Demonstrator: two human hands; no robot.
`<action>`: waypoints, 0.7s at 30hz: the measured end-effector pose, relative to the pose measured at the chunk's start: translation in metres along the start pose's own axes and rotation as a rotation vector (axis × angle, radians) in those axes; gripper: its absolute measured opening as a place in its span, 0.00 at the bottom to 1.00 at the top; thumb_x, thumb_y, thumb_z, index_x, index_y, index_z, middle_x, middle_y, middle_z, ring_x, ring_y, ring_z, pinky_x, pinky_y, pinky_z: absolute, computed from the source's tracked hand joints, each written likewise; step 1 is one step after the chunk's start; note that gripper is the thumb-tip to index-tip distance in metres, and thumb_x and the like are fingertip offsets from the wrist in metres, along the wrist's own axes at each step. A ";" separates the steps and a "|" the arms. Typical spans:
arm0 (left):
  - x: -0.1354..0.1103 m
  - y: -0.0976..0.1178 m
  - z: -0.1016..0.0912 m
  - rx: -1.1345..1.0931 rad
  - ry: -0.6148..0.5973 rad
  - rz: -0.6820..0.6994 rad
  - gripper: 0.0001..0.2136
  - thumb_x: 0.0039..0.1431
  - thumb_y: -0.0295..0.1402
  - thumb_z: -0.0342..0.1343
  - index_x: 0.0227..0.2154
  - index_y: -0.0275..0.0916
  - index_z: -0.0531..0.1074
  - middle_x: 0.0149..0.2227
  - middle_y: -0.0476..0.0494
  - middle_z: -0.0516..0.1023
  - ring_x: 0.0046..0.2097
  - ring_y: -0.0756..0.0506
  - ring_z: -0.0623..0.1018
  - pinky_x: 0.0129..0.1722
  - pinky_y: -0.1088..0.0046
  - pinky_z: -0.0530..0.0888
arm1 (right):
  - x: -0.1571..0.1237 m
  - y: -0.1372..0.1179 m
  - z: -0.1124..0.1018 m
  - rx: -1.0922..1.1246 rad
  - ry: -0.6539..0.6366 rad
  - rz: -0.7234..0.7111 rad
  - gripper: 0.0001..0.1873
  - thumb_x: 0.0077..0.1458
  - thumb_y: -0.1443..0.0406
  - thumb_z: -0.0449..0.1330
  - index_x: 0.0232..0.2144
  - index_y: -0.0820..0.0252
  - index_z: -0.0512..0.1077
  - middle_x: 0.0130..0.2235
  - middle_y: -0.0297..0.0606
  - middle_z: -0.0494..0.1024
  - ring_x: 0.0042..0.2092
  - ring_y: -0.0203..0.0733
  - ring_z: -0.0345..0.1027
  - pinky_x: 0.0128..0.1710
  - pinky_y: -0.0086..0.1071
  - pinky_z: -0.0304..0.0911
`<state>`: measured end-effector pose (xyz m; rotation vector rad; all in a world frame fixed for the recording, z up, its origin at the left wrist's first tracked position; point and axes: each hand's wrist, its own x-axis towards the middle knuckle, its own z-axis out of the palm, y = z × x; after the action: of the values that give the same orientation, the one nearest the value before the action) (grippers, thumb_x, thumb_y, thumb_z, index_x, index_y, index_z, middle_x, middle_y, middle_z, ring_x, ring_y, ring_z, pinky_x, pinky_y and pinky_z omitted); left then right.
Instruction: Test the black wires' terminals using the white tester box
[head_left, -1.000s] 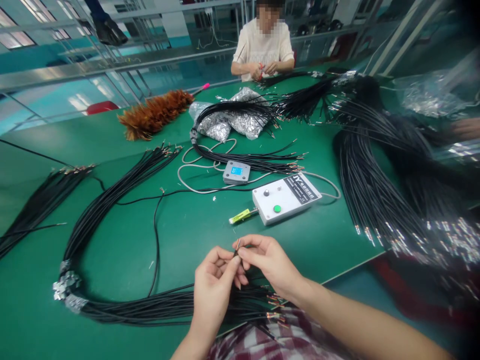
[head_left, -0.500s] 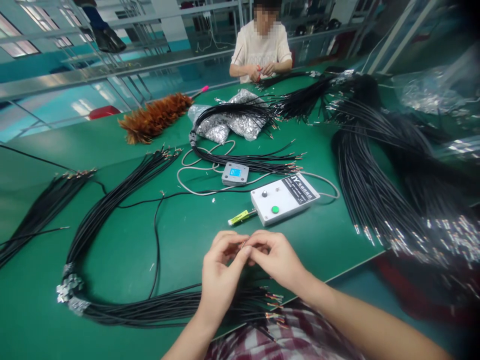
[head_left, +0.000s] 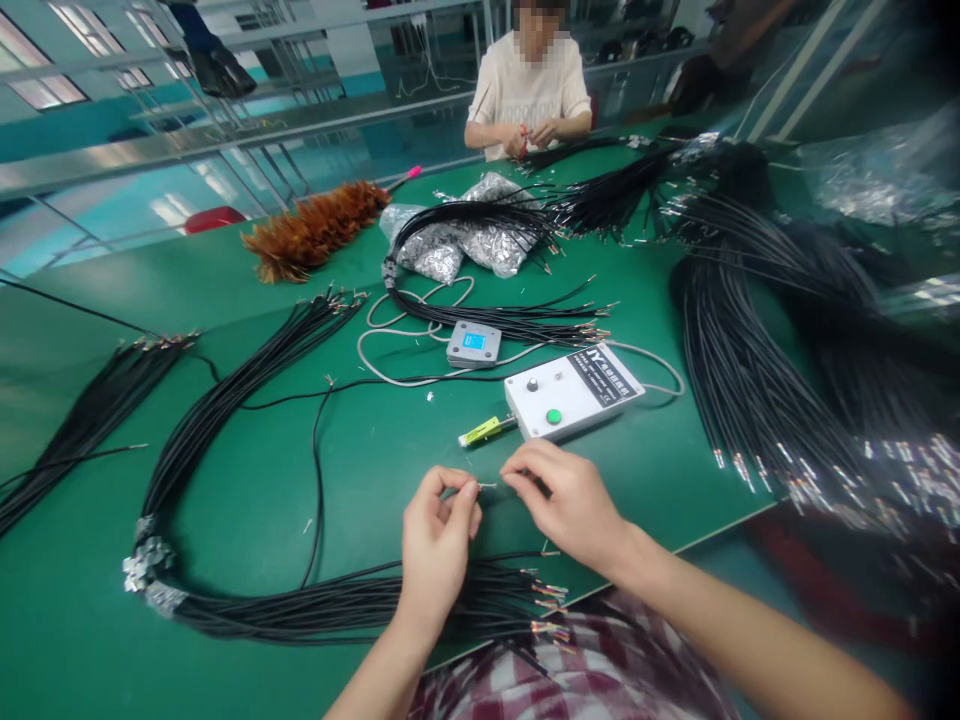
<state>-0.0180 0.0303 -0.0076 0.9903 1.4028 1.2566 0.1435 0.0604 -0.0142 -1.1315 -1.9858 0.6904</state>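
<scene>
My left hand [head_left: 439, 530] is closed in a pinch around a thin wire end [head_left: 487, 486], whose pale bare tip points right from the fingertips. Most of what the fingers grip is hidden. Just right of that tip is my right hand [head_left: 566, 500], its thumb and index finger slightly apart and nothing visible between them. Below both hands lies a bundle of black cables [head_left: 300, 612] with stripped coloured ends. Beyond them stands a white control box [head_left: 574, 392] with a green button, a knob and a yellow-green tool head [head_left: 482, 432].
A small grey box with a blue screen [head_left: 474, 343] sits behind the control box. More black cable bundles [head_left: 724, 360] spread at right. Bags of silvery pieces [head_left: 495, 240] and a brown feather duster [head_left: 315, 232] lie farther back. A person [head_left: 532, 95] works across the green table [head_left: 240, 500].
My hands, together before, are now apart: the right one moved right, off the wire end. The wire's bare tip now shows beyond my left fingers.
</scene>
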 end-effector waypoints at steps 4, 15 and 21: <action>0.007 -0.003 -0.003 -0.037 -0.034 -0.050 0.11 0.54 0.37 0.61 0.27 0.37 0.67 0.18 0.56 0.65 0.19 0.56 0.62 0.21 0.81 0.58 | 0.004 0.000 -0.006 -0.256 -0.005 -0.162 0.09 0.64 0.63 0.56 0.42 0.60 0.73 0.40 0.41 0.79 0.40 0.41 0.73 0.38 0.33 0.61; 0.021 -0.002 -0.019 0.182 -0.020 0.041 0.09 0.52 0.35 0.59 0.24 0.38 0.68 0.15 0.57 0.61 0.16 0.56 0.59 0.16 0.81 0.52 | 0.028 0.008 -0.005 -0.542 -0.089 -0.413 0.14 0.67 0.67 0.51 0.32 0.61 0.75 0.31 0.36 0.79 0.32 0.38 0.69 0.33 0.35 0.49; 0.043 0.001 -0.026 0.020 0.007 -0.017 0.11 0.49 0.35 0.62 0.24 0.37 0.65 0.22 0.53 0.70 0.16 0.58 0.62 0.16 0.83 0.56 | 0.043 0.011 -0.003 -0.749 -0.100 -0.431 0.09 0.64 0.71 0.54 0.43 0.63 0.73 0.47 0.42 0.79 0.50 0.46 0.66 0.45 0.40 0.51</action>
<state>-0.0518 0.0669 -0.0128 0.9865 1.4285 1.2369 0.1365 0.1035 -0.0059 -1.0072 -2.5498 -0.2594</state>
